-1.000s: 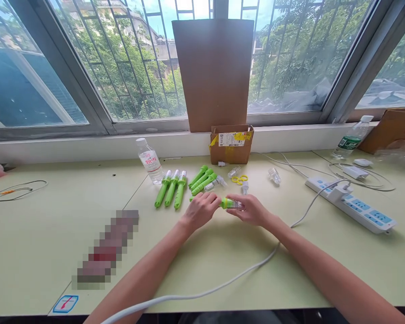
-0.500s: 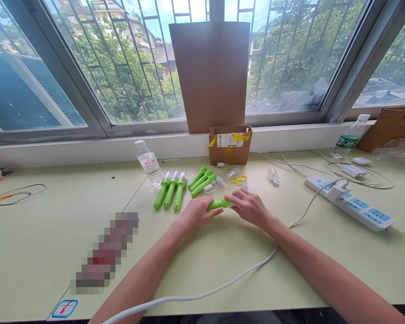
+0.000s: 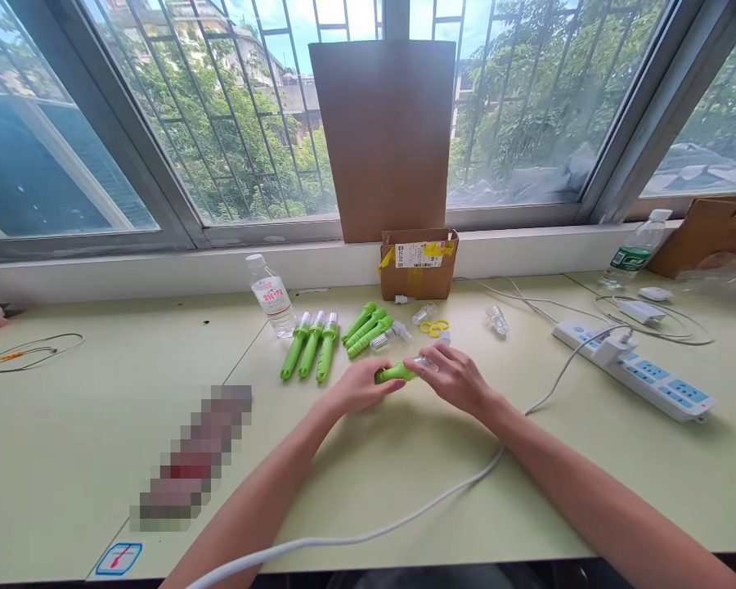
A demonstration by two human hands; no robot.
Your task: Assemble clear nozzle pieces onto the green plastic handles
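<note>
My left hand (image 3: 361, 384) is closed round a green plastic tube (image 3: 393, 374), held almost level above the table. At the tube's right end, my right hand (image 3: 457, 376) grips a clear ribbed cap (image 3: 428, 362), partly hidden by my fingers. Whether the cap is fully seated on the tube I cannot tell. Left of my hands lie three green tubes with clear caps (image 3: 310, 348), side by side. Just beyond my hands are more green tubes (image 3: 368, 329) without caps, loose clear caps (image 3: 392, 335) and several yellow rings (image 3: 434, 327).
A small cardboard box (image 3: 418, 274) stands at the back, with a water bottle (image 3: 272, 296) to its left. A white power strip (image 3: 638, 368) lies at right. A white cable (image 3: 405, 523) crosses the table under my right forearm. Another clear cap (image 3: 496, 321) lies right of the rings.
My right fingers have shifted on the tube's right end, and more of the clear cap shows between them. My left hand still holds the tube in about the same place.
</note>
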